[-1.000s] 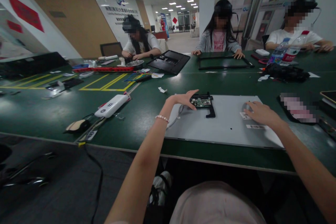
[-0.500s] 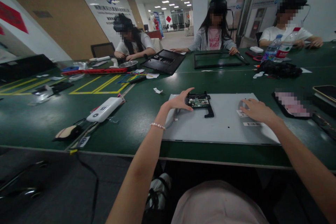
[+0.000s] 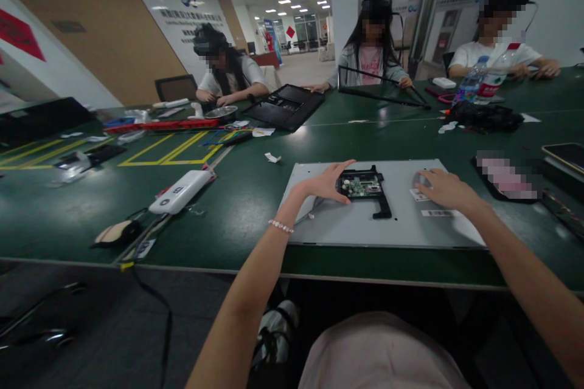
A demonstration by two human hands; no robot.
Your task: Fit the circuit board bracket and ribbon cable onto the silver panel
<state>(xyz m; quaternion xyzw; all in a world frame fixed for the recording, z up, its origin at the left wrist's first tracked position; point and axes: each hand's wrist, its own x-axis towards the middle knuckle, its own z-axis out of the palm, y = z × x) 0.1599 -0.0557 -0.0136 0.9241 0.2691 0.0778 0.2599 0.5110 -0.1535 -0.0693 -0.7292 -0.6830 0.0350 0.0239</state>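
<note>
By the surface's (image 3: 246, 194) near edge, the left hand (image 3: 326, 186) grasps a black bracket (image 3: 382, 206); the right hand (image 3: 446, 188) rests unclenched on a panel (image 3: 347, 229).

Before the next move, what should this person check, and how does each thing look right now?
1. Grey panel lying flat on the green table: ok.
2. Left hand around the left end of the black bracket: ok.
3. Right hand over the panel, away from the bracket: ok.
4. Bottles apart from the panel: ok.
5. Bracket unfastened from the panel: cannot tell.
</note>
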